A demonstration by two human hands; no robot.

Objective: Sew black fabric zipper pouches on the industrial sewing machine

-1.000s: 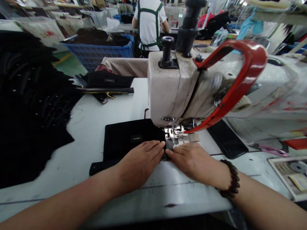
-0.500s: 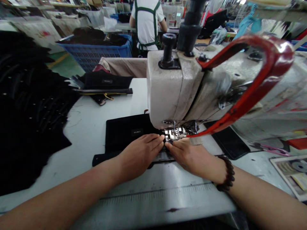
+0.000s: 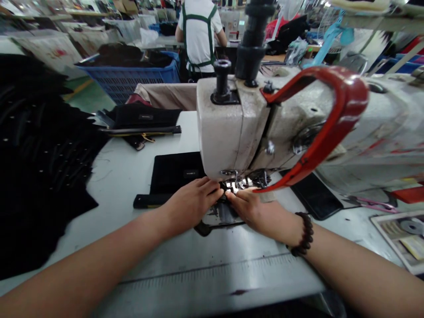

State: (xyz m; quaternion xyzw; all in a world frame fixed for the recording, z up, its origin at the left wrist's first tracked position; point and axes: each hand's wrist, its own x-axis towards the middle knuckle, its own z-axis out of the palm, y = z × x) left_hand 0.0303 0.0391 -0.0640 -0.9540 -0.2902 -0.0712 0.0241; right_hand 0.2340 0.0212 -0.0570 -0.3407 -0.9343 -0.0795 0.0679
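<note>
A flat black fabric panel (image 3: 172, 170) with a small label lies partly under the head of a white sewing machine (image 3: 228, 128). My left hand (image 3: 194, 203) rests on its near edge, thumb and fingertips closed together on the material just left of the metal presser foot (image 3: 243, 182). A dark strip (image 3: 145, 201) with a thin yellowish line sticks out left of this hand. My right hand (image 3: 256, 210), wearing a beaded bracelet (image 3: 304, 234), has its fingertips pinched at the same edge, close to the other hand. The material under its fingers is mostly hidden.
A red curved guard (image 3: 351, 101) arches beside the machine head. Dark pieces (image 3: 39, 168) are heaped at left. A finished-looking pouch (image 3: 145, 117) lies behind, a black piece (image 3: 318, 196) and pink-handled scissors (image 3: 377, 204) at right. A person (image 3: 200, 39) works beyond a blue crate (image 3: 129, 73).
The black panel has slid rightward and away, turning slightly, with more of it beneath the machine head. Both hands stay close by the presser foot. The view has shifted a little.
</note>
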